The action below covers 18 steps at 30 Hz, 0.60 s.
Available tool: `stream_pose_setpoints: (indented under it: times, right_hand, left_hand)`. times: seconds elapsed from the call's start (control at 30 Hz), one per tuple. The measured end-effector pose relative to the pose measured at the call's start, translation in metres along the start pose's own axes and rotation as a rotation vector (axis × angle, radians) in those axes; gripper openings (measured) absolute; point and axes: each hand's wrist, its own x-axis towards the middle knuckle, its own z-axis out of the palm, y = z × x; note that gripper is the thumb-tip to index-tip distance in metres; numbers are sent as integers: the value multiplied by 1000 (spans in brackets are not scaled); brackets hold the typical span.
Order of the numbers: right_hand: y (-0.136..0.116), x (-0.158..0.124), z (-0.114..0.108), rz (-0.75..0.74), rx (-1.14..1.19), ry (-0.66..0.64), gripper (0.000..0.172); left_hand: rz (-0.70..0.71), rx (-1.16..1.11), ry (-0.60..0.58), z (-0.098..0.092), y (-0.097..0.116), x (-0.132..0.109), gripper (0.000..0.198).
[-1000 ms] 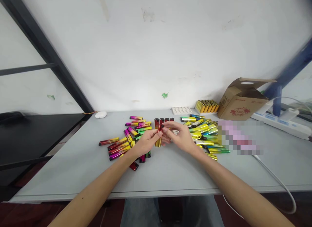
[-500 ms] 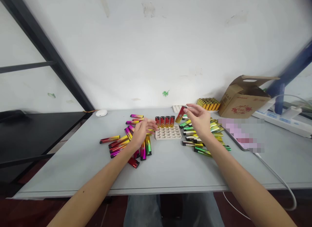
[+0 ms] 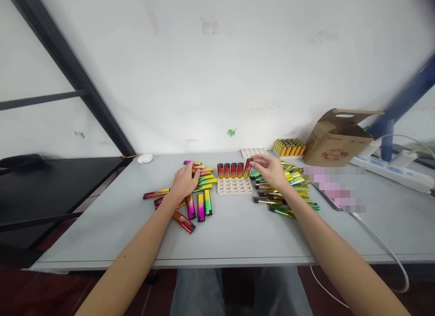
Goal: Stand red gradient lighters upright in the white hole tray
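My right hand (image 3: 270,171) pinches the top of a red-and-gold lighter (image 3: 248,168) between thumb and fingers. That lighter leans slightly, its lower end at the right end of the back row of a white tray with round holes (image 3: 235,192). Several matching lighters (image 3: 233,170) stand upright in this row; the front holes are unfilled. My left hand (image 3: 185,180) is down on a loose pile of shiny lighters (image 3: 201,205) in red, purple, gold and green. Its fingers close around a red-and-gold lighter at the back of the pile, partly hidden by the hand.
More green and gold lighters (image 3: 277,201) lie right of the tray. Behind are another white tray (image 3: 253,152) and a block of upright gold lighters (image 3: 290,147). An open cardboard box (image 3: 335,146), a power strip (image 3: 394,171) and a blurred phone-like object (image 3: 331,187) sit rightward; a white case (image 3: 145,158) sits left.
My right hand has lowered the red-and-gold lighter to the right end of the tray's back row. My left hand has moved left, away from the tray, down onto the pile.
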Motion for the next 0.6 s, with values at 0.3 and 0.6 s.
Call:
stream_pose_setpoints:
  times: [0.3,0.6]
  right_hand:
    - [-10,-5,-2,-112,-87,-95,42]
    - [-8,-4,-3,-150,-173,-76,31]
  left_hand:
    - [-56,105,21,6,-8,3,31]
    - [-176,-11,40,0,-8,2,50]
